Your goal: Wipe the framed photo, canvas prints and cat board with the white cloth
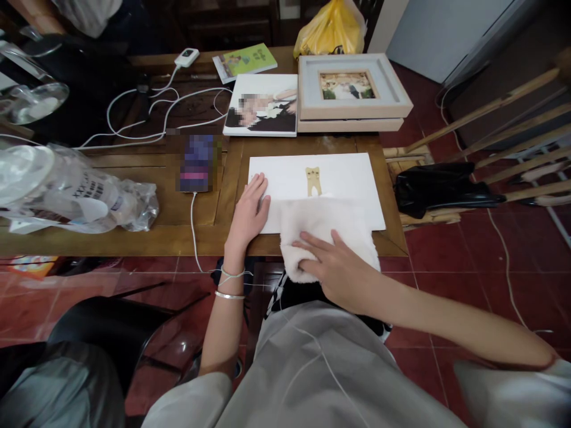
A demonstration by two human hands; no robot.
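Note:
A white rectangular panel [281, 190] lies flat near the front edge of the wooden table, with a small tan, two-legged piece [313, 178] on its face. My left hand [252, 208] rests on the panel's left edge, palm down and fingers stretched out. A fluffy white cloth [334, 223] covers the panel's front right part and hangs over the table edge. My right hand [341, 267] grips the cloth, with a fold of it tucked around some of the fingers; the fingertips there are partly hidden.
Behind the panel are a photo panel [263, 107], stacked picture frames [352, 62], a green booklet [247, 60] and a yellow bag [332, 30]. Leftward lie a phone [198, 163] on a white cable and plastic-wrapped cups [66, 190]. A black bag [432, 187] hangs right.

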